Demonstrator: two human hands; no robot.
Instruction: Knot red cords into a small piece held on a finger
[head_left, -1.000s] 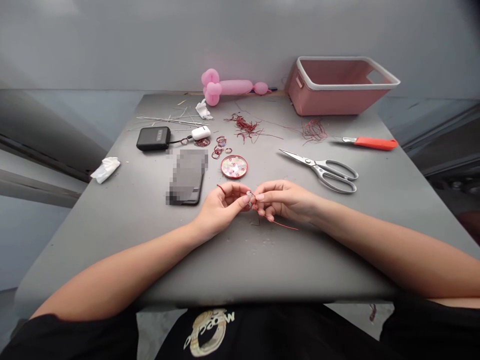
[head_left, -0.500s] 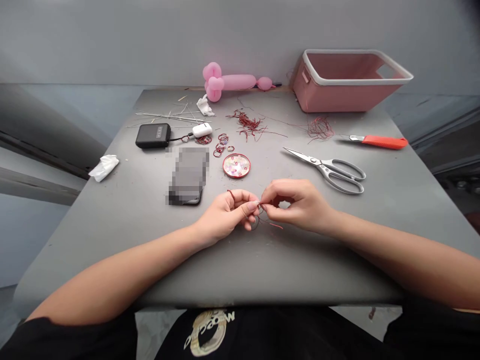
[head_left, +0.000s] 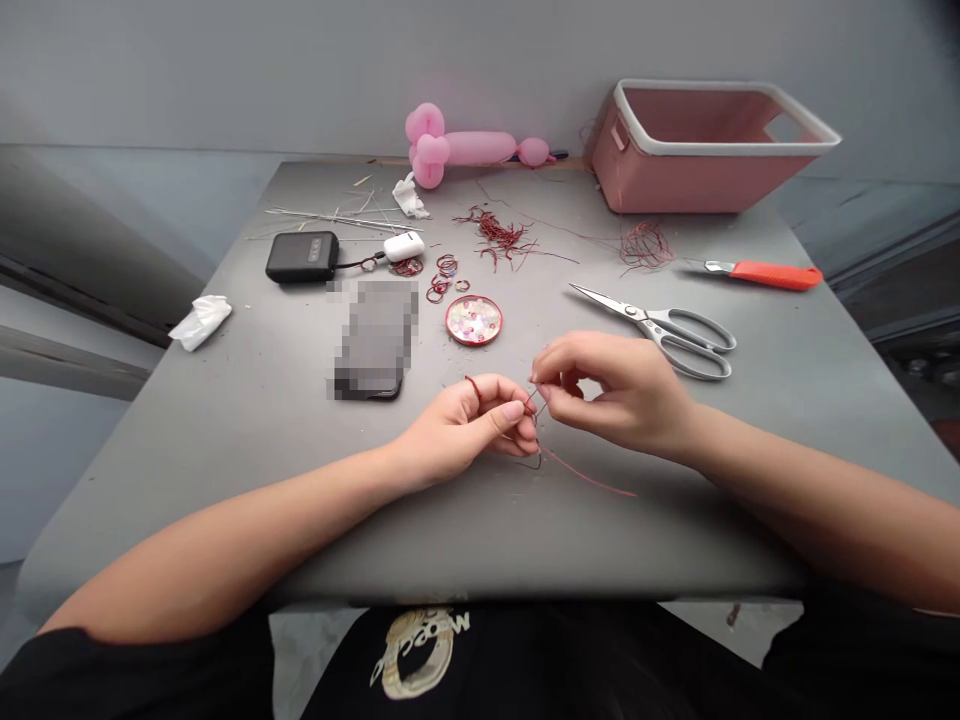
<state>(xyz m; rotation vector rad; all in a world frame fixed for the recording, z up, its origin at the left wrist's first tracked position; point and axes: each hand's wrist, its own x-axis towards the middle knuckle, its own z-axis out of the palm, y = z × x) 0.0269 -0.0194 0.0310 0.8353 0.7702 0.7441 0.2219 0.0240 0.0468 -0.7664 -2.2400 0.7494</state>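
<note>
My left hand [head_left: 465, 430] rests on the grey table [head_left: 300, 470] and pinches a thin red wire [head_left: 592, 480] between thumb and forefinger. My right hand [head_left: 622, 390] is just to its right, fingertips pinched on the same wire near the left thumb. A loose tail of the wire trails right and toward me across the table. A short red end sticks up above the left forefinger.
A round pink dish of sequins [head_left: 473, 320] and small red wire rings [head_left: 442, 280] lie beyond the hands. Phone [head_left: 375, 340], black power bank [head_left: 302, 257], scissors [head_left: 660, 325], orange-handled knife [head_left: 765, 273], pink basket [head_left: 712, 145], pink balloon [head_left: 465, 150] and wire scraps [head_left: 499, 235] are farther back.
My right hand has lifted and shifted right, drawing the wire out so its tail lies longer on the table. The view has tilted slightly.
</note>
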